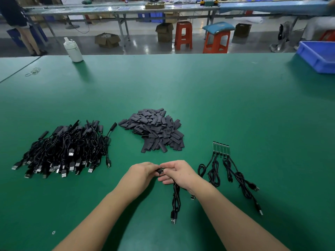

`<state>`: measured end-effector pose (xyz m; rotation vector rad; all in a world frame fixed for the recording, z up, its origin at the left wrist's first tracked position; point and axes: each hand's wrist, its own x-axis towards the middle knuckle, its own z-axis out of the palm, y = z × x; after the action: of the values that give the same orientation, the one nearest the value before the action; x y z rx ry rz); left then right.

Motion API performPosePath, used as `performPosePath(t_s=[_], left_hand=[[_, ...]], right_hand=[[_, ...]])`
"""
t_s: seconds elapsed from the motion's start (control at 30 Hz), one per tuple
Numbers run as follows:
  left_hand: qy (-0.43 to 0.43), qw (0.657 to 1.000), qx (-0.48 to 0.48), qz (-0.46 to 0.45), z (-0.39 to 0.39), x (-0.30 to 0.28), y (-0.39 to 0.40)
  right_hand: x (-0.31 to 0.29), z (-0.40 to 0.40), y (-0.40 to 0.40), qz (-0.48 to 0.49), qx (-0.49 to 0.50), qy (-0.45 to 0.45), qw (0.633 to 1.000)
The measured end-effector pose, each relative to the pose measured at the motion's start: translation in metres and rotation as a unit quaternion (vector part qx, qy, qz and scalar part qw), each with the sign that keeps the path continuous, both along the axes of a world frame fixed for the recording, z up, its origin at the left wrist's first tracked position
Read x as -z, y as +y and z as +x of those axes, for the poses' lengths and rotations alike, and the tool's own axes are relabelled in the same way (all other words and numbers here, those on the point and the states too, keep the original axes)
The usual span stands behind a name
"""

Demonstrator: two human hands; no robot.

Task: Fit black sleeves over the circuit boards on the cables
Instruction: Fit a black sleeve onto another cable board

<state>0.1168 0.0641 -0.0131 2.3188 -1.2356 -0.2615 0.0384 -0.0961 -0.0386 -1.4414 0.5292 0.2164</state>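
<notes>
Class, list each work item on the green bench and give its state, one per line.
Left hand: pinching black sleeve.
Right hand: gripping black cable.
Five green circuit boards: bare, side by side.
Heap of black sleeves: loose.
Pile of sleeved cables: finished.

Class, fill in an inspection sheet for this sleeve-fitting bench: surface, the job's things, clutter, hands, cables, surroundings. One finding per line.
Surface: green mat, covering the bench.
Job's things: loose pile of black sleeves at centre; row of bare circuit boards on cables to the right; heap of sleeved cables to the left.
Clutter: white bottle, rubber bands, blue bin at the far edges.
Hands: left hand and right hand meet on a small black part, both pinching it.
Cables: held cable trails toward the person, its USB plug lying on the mat.
Surroundings: red stools, cardboard boxes, another bench behind.
</notes>
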Motion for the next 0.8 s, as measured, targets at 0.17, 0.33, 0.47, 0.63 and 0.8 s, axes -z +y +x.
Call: performPosePath(t_s=[0.17,0.33,0.47,0.63,0.8], left_hand=[[-0.066,0.994,0.022,0.089,-0.001,0.007,-0.008],[-0.116,0.980,0.042,0.158,-0.001,0.011,-0.012],[-0.112,0.991,0.027,0.070,-0.001,0.016,-0.014],[0.123,0.954,-0.222,-0.158,-0.023,0.013,-0.018],[0.117,0.975,-0.171,-0.080,-0.047,0.010,-0.025]], right_hand=[[-0.002,-0.002,0.002,-0.015,0.001,-0.005,1.000],[-0.005,-0.003,0.003,-0.023,0.000,-0.004,1.000],[-0.010,-0.003,0.006,-0.030,0.004,-0.008,1.000],[-0.017,-0.002,0.011,-0.021,0.119,-0.034,0.992],[-0.038,0.015,0.001,0.327,0.351,-0.125,0.869]])
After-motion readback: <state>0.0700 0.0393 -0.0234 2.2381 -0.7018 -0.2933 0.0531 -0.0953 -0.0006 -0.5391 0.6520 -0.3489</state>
